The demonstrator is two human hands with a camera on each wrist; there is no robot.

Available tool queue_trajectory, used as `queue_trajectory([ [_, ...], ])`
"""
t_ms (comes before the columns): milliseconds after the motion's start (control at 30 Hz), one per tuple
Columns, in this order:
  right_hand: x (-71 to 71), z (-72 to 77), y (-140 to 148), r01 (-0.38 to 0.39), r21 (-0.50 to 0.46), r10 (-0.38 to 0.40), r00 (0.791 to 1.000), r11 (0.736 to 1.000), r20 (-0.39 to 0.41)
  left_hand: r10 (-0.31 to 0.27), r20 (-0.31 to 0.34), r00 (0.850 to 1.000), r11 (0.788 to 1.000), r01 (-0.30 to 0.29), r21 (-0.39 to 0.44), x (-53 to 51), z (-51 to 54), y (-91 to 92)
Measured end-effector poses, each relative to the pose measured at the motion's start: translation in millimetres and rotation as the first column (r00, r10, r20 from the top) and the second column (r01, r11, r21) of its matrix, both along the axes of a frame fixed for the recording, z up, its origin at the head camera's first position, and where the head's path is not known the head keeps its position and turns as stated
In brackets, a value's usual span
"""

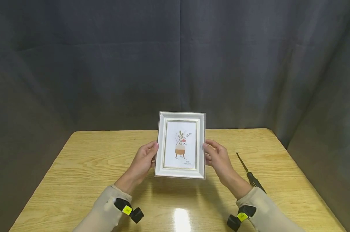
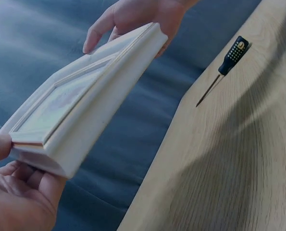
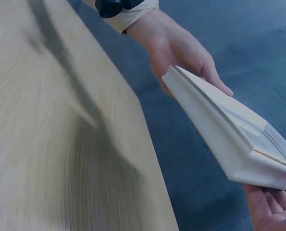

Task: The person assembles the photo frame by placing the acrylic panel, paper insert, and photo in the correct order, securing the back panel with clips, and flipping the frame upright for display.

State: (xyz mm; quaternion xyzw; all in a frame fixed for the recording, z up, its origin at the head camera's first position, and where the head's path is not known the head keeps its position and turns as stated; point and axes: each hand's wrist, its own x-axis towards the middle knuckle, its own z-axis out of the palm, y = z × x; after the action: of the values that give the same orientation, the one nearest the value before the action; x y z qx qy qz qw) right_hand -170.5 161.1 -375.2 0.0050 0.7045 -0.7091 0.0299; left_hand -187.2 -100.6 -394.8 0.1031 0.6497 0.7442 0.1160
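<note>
A white picture frame (image 1: 180,174) with a thin gold inner edge is held up above the table, its front facing the head camera. Behind its pane is a print of a potted plant on legs. The left hand (image 1: 143,161) grips its left side, thumb on the front edge and fingers behind. On the opposite side the right hand (image 1: 221,161) pinches the right edge in the same way. In the left wrist view the frame (image 2: 104,106) is seen from its edge, tilted, with the left hand (image 2: 27,197) close by. Fingers behind the frame are partly hidden.
A screwdriver (image 1: 254,180) with a black handle lies on the wooden table (image 1: 85,167), right of the right forearm. Dark grey curtains (image 1: 128,71) hang behind and beside the table. Both wrists carry strapped cameras.
</note>
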Motion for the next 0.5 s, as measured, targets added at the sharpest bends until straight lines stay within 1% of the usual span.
queue_trajectory([
  [133, -2.6, -4.5, 2.2, -0.005, 0.053, 0.006, 1.000, 0.999, -0.022, 0.026, 0.015, 1.000, 0.999, -0.025, -0.026, -1.8, -1.3, -0.4],
  [300, -6.5, -11.8, 4.2, -0.029, 0.115, 0.035, 0.998, 0.993, -0.050, 0.040, 0.023, 0.999, 0.996, -0.038, -0.082, -3.0, -3.0, 0.5],
  [500, -10.1, -21.3, 6.8, -0.052, 0.166, 0.061, 0.997, 0.985, -0.049, 0.053, 0.050, 0.997, 0.990, -0.046, -0.134, -5.2, -6.6, 0.9],
])
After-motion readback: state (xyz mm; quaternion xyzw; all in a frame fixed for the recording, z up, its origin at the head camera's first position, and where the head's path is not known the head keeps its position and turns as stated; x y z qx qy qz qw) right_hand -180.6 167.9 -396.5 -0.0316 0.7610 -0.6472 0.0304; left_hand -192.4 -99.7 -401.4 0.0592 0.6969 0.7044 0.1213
